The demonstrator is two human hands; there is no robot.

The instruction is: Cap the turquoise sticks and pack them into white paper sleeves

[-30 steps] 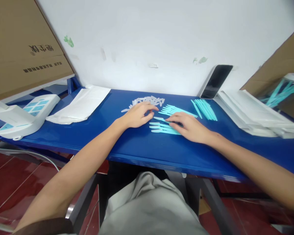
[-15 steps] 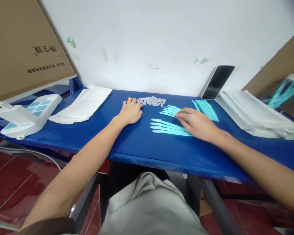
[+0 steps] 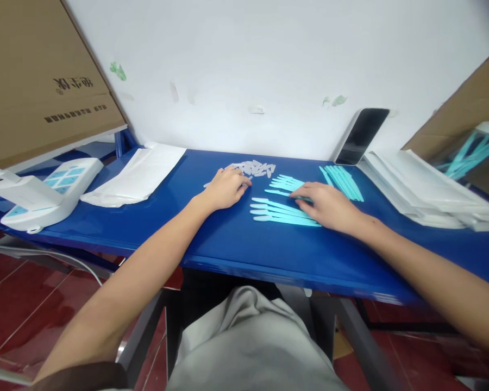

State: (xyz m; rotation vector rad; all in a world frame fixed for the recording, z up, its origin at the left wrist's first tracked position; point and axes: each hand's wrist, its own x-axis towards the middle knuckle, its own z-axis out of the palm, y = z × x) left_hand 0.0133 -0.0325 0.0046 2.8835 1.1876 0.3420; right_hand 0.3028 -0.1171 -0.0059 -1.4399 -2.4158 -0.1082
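My right hand (image 3: 328, 205) pinches one slim turquoise stick (image 3: 277, 192), its narrow tip pointing left just over the blue table (image 3: 224, 241). Beyond it lies a fanned group of similar sticks (image 3: 287, 181); nearer to me, several more sticks (image 3: 279, 212) rest side by side, partly under the hand. My left hand (image 3: 226, 190) is at the near left edge of a pile of small translucent pointed pieces (image 3: 258, 167). Its thumb and forefinger come together; whatever they grip is hidden. A single piece (image 3: 206, 184) shows left of that hand.
Another turquoise bundle (image 3: 342, 183) lies to the right, near a phone (image 3: 362, 136) leaning on the wall. White packets (image 3: 432, 190) are stacked at right beside a clear container of sticks (image 3: 478, 149). On the left are a white bag (image 3: 134, 174) and a power strip (image 3: 71, 176).
My left hand has slid right and its thumb and forefinger have drawn together. My right hand has separated one turquoise stick from the fanned group, bringing it slightly nearer.
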